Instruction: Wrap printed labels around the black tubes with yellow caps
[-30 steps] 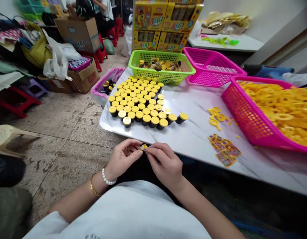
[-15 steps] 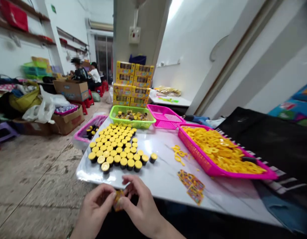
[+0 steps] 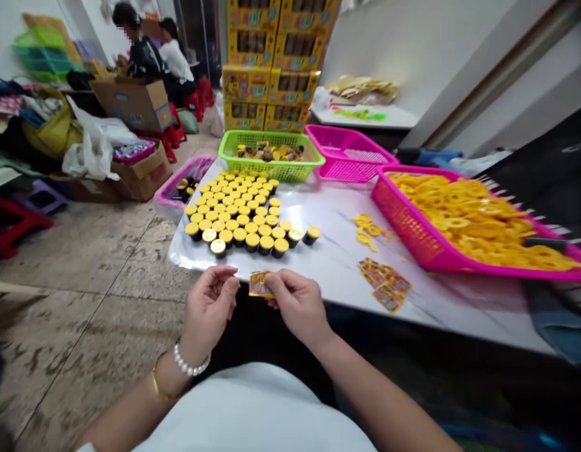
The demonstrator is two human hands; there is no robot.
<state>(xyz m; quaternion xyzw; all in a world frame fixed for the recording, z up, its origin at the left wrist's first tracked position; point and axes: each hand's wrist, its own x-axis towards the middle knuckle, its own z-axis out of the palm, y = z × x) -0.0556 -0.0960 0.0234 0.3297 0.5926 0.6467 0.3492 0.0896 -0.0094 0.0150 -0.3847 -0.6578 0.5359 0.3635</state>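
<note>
My right hand pinches a small, colourful printed card between thumb and fingers, just over the table's near edge. To its left, my left hand is closed, its fingers curled to the thumb. A narrow gap parts it from the card, and whatever it may hold is hidden. Beyond both hands stand many small black pots with yellow lids, grouped on the white table. Similar printed cards lie in an overlapping pile to the right.
A pink basket heaped with yellow plastic ring pieces stands at the right. Loose yellow pieces lie beside it. At the back are a green basket, another pink basket and stacked yellow boxes. Two people sit far left.
My hands have moved apart; both were at the card, and now only the right holds it. The view has tilted down, bringing my forearms and lap into sight.
</note>
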